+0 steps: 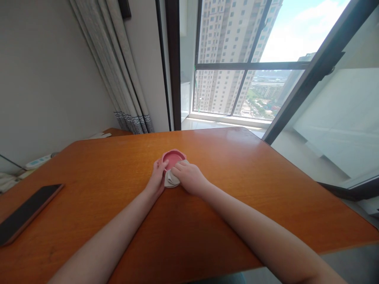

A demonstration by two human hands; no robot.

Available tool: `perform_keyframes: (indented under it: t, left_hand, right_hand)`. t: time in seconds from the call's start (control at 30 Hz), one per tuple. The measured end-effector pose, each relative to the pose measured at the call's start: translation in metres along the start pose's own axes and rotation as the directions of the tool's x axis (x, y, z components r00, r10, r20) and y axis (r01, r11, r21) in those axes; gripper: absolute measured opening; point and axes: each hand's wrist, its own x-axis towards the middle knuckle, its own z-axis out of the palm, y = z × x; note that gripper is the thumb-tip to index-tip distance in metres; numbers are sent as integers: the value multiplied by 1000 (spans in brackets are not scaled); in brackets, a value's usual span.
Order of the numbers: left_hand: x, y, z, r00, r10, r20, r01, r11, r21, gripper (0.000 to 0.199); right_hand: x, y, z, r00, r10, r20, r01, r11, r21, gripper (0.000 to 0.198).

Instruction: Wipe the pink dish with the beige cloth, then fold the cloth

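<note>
A small pink dish (pixel 173 157) with a raised rim is tilted up over the middle of the wooden table. My left hand (pixel 156 177) grips it by its left side, with the thumb over the rim. My right hand (pixel 189 175) is closed on a pale cloth (pixel 171 179) and presses it against the dish's lower right rim. Part of the cloth hangs below the dish, between both hands. The fingers of my right hand are partly hidden by the cloth and the dish.
The brown table (pixel 118 169) spreads out around my hands. A dark phone-like slab (pixel 28 211) lies at the left. Beyond the left edge is a white power strip (pixel 40 161). A grey curtain (pixel 118 67) hangs behind, beside a large window (pixel 237 63).
</note>
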Motion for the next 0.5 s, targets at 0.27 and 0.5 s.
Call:
perform_keyframes:
  t: [0.27, 0.5]
  left_hand:
    - [3, 1, -1, 994, -19, 112, 25, 998, -53, 35]
    - [5, -4, -4, 999, 33, 17, -33, 999, 8, 32]
  right_hand:
    - [-4, 3, -4, 999, -32, -21, 31, 999, -40, 16]
    - [4, -27, 6, 981, 194, -15, -194, 981, -9, 12]
